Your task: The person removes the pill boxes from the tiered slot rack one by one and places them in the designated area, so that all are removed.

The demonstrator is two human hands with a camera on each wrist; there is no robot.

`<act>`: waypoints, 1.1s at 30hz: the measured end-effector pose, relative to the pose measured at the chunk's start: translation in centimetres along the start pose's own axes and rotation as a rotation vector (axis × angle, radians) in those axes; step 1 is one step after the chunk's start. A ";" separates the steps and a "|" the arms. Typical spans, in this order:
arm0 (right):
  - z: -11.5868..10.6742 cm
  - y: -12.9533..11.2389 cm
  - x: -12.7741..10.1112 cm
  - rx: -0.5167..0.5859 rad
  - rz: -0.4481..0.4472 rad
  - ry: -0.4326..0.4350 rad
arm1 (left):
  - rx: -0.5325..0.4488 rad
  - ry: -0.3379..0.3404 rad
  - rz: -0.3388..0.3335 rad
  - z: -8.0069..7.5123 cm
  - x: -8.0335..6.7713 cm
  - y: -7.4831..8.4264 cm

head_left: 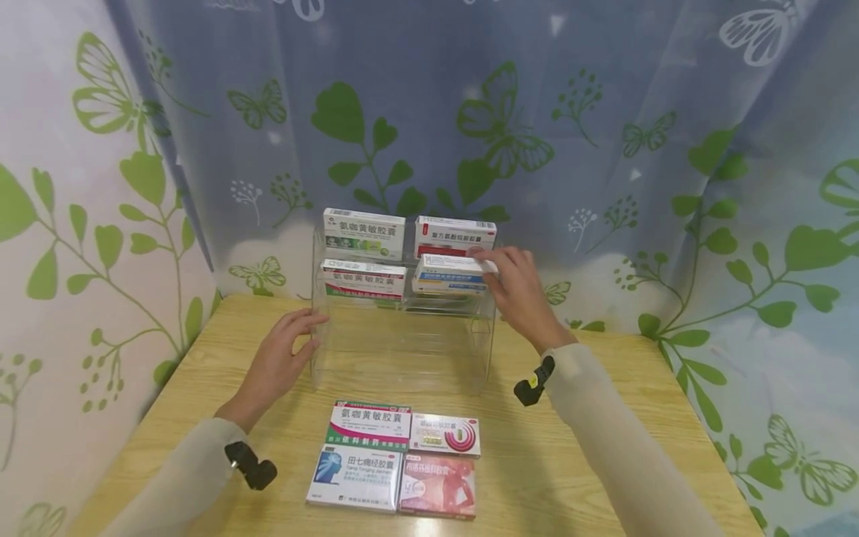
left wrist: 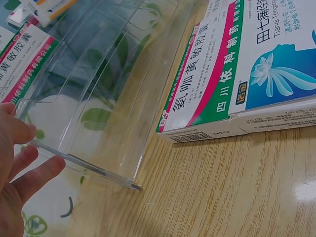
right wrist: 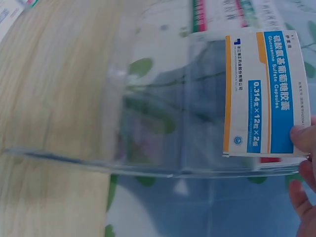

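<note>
The right hand [head_left: 520, 287] pinches the white-and-blue box [right wrist: 249, 113], lettered "Glucosamine Sulfate Capsules" and "0.314克×12粒×2板", at the clear rack's [head_left: 403, 343] second tier, right side; whether it is seated there I cannot tell. It partly covers the red-and-white box [head_left: 455, 236], marked 复方氨酚烷胺胶囊. Two rack boxes at left, upper [head_left: 365, 233] and lower [head_left: 365, 280], read 氨咖黄敏胶囊. The left hand [head_left: 282, 358], fingers loosely extended, touches the rack's left side. On the bench [head_left: 537, 447] in front lie the 田七痛经胶囊 box [head_left: 356, 477], another 氨咖黄敏胶囊 box [head_left: 369, 425], a pink box [head_left: 438, 486] and a ringed white box [head_left: 444, 435], its name blurred.

Right fingers [head_left: 507, 258] hold a blue-striped box [head_left: 448, 277] at the clear rack [head_left: 403, 347].
</note>
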State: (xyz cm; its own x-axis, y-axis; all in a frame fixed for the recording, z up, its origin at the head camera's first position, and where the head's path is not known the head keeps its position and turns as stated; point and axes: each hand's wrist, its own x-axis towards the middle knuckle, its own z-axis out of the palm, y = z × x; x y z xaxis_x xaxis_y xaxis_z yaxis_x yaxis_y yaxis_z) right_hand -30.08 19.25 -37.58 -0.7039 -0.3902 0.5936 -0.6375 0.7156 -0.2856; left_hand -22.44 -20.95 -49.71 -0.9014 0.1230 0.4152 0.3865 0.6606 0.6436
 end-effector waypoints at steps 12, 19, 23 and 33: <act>-6.3 -0.2 -0.8 0.218 0.103 0.090 | 0.006 -0.011 -0.015 -0.1 0.0 -0.2; -9.6 1.8 -4.7 0.193 0.170 0.005 | -0.004 -0.017 -0.010 -0.1 0.0 -0.3; -10.2 2.8 -7.5 0.178 0.183 -0.076 | -0.003 -0.008 -0.003 -0.1 0.0 -0.4; -8.7 5.4 -15.7 0.255 0.350 -0.367 | 0.003 -0.012 0.004 0.0 0.1 -0.4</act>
State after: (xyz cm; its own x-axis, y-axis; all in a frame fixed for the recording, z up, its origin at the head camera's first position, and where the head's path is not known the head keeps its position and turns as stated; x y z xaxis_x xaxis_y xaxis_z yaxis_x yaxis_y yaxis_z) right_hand -19.69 34.28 -41.88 -0.9205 -0.3634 0.1437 -0.3703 0.6935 -0.6181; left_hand -22.67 -21.24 -49.89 -0.9023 0.1341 0.4097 0.3891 0.6624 0.6401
